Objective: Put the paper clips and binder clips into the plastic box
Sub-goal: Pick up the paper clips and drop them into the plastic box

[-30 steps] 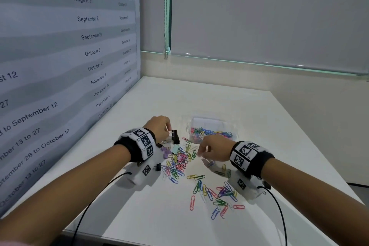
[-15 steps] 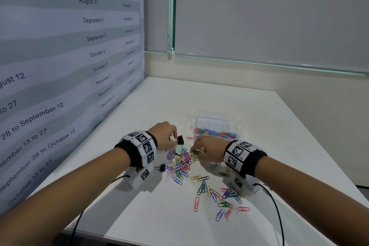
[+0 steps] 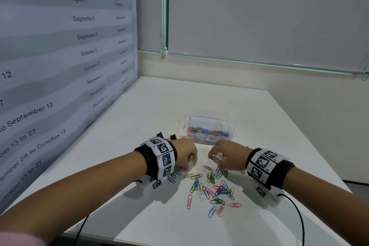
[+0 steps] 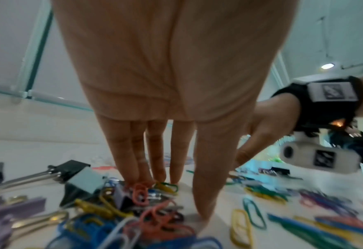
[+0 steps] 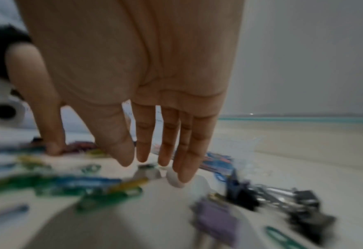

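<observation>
Here the left hand [image 4: 172, 70] has its fingers straight and close together, pointing down, their tips touching a tangled heap of coloured paper clips [image 4: 146, 200] on the white table [image 3: 151, 110]; it grips nothing. The right hand [image 5: 133, 67] hangs with fingers extended and slightly spread just above the table, holding nothing, though that view is blurred. Loose paper clips lie flat between and before the hands, pointing every way. Black binder clips [image 4: 74, 170] with silver handles and purple ones [image 5: 216, 217] lie beside the heap. Beyond the hands sits the clear plastic box [image 3: 209, 124], partly filled with paper clips, its long side running left to right.
</observation>
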{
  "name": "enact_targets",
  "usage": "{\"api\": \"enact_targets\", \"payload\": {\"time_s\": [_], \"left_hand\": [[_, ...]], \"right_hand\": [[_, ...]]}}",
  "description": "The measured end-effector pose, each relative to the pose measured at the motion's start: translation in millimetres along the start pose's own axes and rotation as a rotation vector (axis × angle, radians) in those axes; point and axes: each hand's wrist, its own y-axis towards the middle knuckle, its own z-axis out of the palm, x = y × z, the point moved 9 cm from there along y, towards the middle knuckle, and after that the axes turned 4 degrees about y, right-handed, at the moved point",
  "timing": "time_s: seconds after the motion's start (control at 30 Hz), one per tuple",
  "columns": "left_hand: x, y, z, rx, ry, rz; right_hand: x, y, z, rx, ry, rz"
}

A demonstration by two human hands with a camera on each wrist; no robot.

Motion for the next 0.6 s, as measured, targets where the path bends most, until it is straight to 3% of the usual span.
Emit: {"api": "enact_targets", "payload": {"time_s": [0.13, 0.2, 0.4, 0.6], "left_hand": [[-13, 0, -1, -0.016, 0.045, 0.033], [-15, 0, -2, -0.028, 0.042, 0.042], [-2, -12, 0, -0.038, -0.004, -0.031], [-27, -30, 26, 0.111, -0.062, 0.104]], "right_hand": [[0, -9, 7, -0.028, 0.020, 0.003], [8, -16, 14, 0.031, 0.045, -0.034], [20, -36, 10, 0.078, 0.188, -0.087], [4, -57, 21, 0.192, 0.002, 0.022]]}}
